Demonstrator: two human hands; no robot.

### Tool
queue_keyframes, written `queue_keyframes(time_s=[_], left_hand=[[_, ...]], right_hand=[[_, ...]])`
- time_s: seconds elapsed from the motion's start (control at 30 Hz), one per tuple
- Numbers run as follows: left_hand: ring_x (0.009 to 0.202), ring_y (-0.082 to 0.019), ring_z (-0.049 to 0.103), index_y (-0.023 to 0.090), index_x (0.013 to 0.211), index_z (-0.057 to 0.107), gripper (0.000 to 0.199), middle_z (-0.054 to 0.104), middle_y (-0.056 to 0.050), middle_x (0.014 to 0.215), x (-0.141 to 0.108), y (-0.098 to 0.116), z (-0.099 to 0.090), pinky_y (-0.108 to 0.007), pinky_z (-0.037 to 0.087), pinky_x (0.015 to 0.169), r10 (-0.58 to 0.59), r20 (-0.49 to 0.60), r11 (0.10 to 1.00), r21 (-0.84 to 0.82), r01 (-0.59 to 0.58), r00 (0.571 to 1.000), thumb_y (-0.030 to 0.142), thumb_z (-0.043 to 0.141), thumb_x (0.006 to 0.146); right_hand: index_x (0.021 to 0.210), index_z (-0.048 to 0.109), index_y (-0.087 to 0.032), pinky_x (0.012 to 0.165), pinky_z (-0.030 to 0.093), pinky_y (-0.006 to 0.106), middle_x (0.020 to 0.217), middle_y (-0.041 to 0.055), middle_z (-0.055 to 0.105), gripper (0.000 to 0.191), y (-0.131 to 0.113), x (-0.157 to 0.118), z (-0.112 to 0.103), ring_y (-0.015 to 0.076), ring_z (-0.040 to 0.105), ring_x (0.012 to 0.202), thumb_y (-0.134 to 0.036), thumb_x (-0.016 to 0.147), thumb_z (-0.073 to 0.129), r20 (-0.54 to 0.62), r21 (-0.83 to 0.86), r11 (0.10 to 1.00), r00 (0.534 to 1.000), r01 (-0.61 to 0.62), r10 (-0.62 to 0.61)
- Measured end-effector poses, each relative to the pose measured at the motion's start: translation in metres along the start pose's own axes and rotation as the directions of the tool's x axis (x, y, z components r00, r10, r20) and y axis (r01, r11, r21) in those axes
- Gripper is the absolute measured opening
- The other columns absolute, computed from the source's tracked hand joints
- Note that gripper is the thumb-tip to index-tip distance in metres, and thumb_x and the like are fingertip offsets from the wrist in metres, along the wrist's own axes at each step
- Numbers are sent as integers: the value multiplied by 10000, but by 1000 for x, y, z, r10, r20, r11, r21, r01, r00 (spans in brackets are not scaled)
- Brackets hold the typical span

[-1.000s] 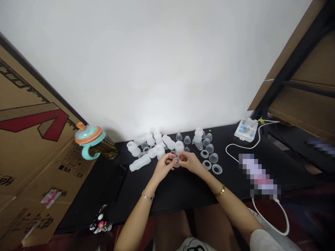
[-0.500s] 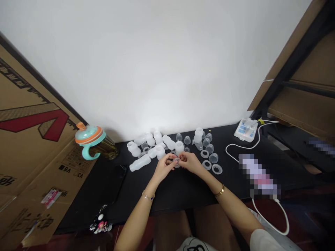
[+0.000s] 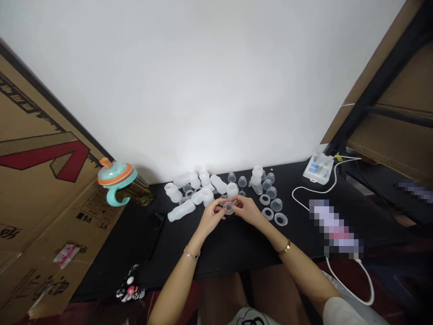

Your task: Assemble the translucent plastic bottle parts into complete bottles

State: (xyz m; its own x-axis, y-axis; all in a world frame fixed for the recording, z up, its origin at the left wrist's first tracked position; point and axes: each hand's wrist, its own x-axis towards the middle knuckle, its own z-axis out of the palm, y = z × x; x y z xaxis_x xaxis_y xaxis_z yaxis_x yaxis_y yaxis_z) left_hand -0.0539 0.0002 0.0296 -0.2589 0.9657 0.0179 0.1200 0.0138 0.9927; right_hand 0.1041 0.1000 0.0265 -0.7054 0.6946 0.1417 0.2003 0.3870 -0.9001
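Between both hands is a clear round bottle collar [image 3: 229,207], with what looks like a nipple in its centre. My left hand [image 3: 213,214] grips its left edge with fingers and thumb. On the opposite edge, the fingers of my right hand [image 3: 246,210] are closed. Just behind them stands a white baby bottle [image 3: 232,190]. Several more white bottles lie or stand to the left, among them a long one [image 3: 181,210] on its side. Clear domed caps [image 3: 276,204] and loose rings [image 3: 281,219] rest to the right of my right hand.
A cup [image 3: 117,180] with orange and teal lid stands at the left by a cardboard box [image 3: 40,189]. On the right are a white power strip [image 3: 318,168], a white cable [image 3: 306,187] and a blurred-out object [image 3: 334,228]. A white wall [image 3: 216,90] rises behind the black table [image 3: 223,253].
The collar has turned between my fingers and now shows its round face toward me. My hands are nearly in the same place.
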Motion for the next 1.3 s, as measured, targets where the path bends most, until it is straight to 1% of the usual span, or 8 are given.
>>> queue_keyframes(time_s=[0.13, 0.27, 0.43, 0.6, 0.7, 0.93, 1.13, 1.3], left_hand=[[769, -154, 676, 145, 1093, 697, 357, 722, -96, 1077, -1, 1, 0, -252, 575, 636, -12, 17, 1000, -19, 12, 1000, 270, 663, 759], [780, -164, 689, 142, 1093, 700, 365, 734, -83, 1007, 0, -1, -1, -254, 570, 652, -20, 24, 1000, -21, 20, 1000, 249, 627, 751], [692, -137, 643, 153, 1082, 724, 373, 732, -57, 920, 2, -6, -3, -246, 554, 620, -11, -13, 1000, 23, 12, 1000, 229, 595, 740], [532, -109, 522, 177, 1056, 759, 390, 667, -11, 721, 3, -11, -6, -221, 468, 520, -6, -61, 986, 169, 16, 998, 204, 523, 747], [516, -116, 488, 185, 1063, 774, 411, 636, 0, 664, 3, -13, -7, -220, 416, 504, 9, -83, 963, 267, 13, 996, 193, 495, 762], [596, -160, 566, 202, 1081, 782, 407, 697, -5, 717, 2, -10, -6, -272, 460, 636, 37, -79, 932, 363, -6, 996, 169, 511, 780], [819, -221, 678, 242, 1094, 789, 407, 782, -36, 1009, 3, -16, -7, -325, 503, 801, 75, -81, 890, 455, -30, 994, 156, 504, 817], [915, -255, 702, 256, 1103, 783, 401, 781, -48, 1045, 2, -18, -6, -360, 509, 899, 112, -110, 862, 505, -41, 988, 131, 528, 820]], right_hand=[[969, 699, -180, 588, 459, 220, 665, -15, 672, 200, -1, 0, 0, 137, 627, 600, -354, 878, 664, 10, 5, 1000, 1000, 6, -6], [980, 700, -184, 596, 462, 226, 659, -15, 670, 227, -4, -1, 0, 144, 629, 613, -388, 885, 667, 29, -12, 1000, 999, 14, -14], [924, 708, -200, 595, 449, 229, 647, -11, 664, 277, -10, -2, -5, 150, 623, 607, -460, 928, 613, 8, -89, 996, 1000, 18, -17], [900, 720, -221, 643, 433, 241, 707, 9, 705, 165, -11, 1, -12, 165, 645, 656, -336, 925, 606, -103, -298, 954, 995, -26, -6], [922, 727, -229, 653, 421, 240, 742, 14, 722, 121, -10, 2, -13, 167, 655, 678, -267, 905, 614, -91, -371, 928, 996, -31, -3], [1039, 734, -236, 642, 396, 242, 787, 29, 744, 186, -7, 1, -9, 183, 673, 720, -214, 881, 640, -13, -499, 866, 1000, -12, 6], [1051, 735, -253, 632, 390, 240, 807, 28, 752, 178, -9, -1, -9, 187, 681, 740, -247, 905, 634, 30, -525, 851, 1000, 9, 9], [1153, 710, -268, 644, 392, 246, 850, 38, 759, 268, -4, -3, -3, 213, 694, 821, -230, 897, 637, 99, -574, 817, 995, 54, 4]])
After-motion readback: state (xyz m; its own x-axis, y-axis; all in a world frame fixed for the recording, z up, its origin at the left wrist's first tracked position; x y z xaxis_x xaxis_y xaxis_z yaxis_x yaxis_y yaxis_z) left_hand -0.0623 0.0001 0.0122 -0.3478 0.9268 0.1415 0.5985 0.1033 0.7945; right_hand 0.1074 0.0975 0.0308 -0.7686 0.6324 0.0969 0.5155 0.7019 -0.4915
